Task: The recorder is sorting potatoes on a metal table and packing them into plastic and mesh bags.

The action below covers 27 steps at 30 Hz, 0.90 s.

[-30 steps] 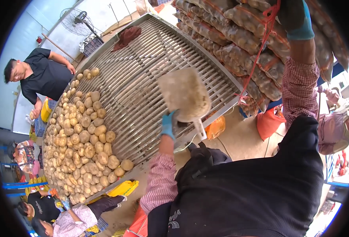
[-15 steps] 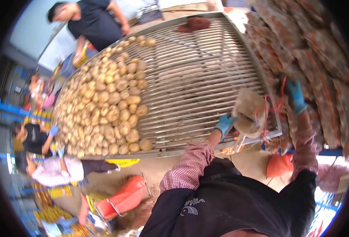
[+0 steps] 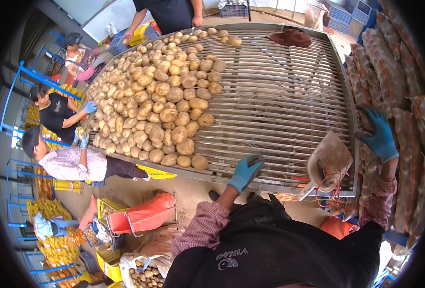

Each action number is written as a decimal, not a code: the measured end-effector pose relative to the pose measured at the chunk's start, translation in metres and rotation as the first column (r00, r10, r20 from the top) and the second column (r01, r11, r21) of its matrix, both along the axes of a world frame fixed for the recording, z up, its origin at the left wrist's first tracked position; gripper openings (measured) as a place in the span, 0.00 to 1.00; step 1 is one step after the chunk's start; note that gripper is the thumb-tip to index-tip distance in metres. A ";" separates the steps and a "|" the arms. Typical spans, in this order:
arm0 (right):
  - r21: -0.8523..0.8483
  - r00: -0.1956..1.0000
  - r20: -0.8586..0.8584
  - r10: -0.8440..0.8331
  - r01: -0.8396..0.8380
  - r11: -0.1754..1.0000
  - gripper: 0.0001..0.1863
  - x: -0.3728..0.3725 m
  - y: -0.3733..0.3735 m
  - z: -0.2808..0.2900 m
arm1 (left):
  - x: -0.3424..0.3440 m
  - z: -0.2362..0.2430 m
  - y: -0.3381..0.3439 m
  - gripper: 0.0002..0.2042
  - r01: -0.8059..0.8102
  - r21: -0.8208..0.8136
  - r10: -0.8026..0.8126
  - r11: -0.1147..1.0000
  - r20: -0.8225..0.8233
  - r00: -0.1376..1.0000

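A slatted metal sorting table (image 3: 279, 101) carries a big heap of potatoes (image 3: 159, 105) on its left half. My left hand (image 3: 245, 172), in a blue glove, rests palm down on the table's near rim, close to the nearest potatoes, holding nothing. My right hand (image 3: 378, 134), also blue-gloved, lies with fingers spread on the mesh sacks of potatoes (image 3: 400, 86) stacked along the right. Between my hands a dusty scoop (image 3: 330, 161) with a red cord lies on the table's near right corner, untouched by either hand.
A person in a black shirt (image 3: 169, 14) stands at the far side. Two people (image 3: 63, 139) work at the left edge. A dark red cloth (image 3: 291, 37) lies far on the slats. An orange bag (image 3: 145, 216) and crates sit on the floor below.
My left hand has let go of the scoop and dropped to the table rim. The scoop now lies on the table corner. My right hand moved onto the sacks.
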State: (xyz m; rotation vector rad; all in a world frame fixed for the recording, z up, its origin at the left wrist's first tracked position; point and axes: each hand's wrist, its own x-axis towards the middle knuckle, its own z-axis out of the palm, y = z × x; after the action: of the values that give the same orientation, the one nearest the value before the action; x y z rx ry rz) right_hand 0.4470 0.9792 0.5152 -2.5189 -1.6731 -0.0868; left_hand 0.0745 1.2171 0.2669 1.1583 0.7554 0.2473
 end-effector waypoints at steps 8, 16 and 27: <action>0.456 0.902 -0.257 0.348 -0.204 0.866 0.52 -0.118 0.133 -0.023 | -0.135 0.016 0.051 0.13 -0.244 -0.012 0.243 0.970 -0.030 0.969; 0.300 0.678 -0.650 0.343 -0.187 0.936 0.38 -0.309 0.292 -0.136 | -0.273 0.005 0.134 0.14 -0.444 0.062 0.445 0.894 -0.016 0.895; -0.019 0.884 -0.462 0.065 -0.083 0.996 0.43 -0.432 0.472 -0.228 | -0.358 0.021 0.299 0.15 -0.579 0.258 0.591 0.773 0.040 0.806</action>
State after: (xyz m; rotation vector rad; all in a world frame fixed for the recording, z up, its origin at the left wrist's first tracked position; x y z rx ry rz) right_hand 0.0150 1.4509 0.2871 -2.2512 -1.5723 0.5169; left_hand -0.2837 1.5158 0.2875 1.1446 1.1429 0.8734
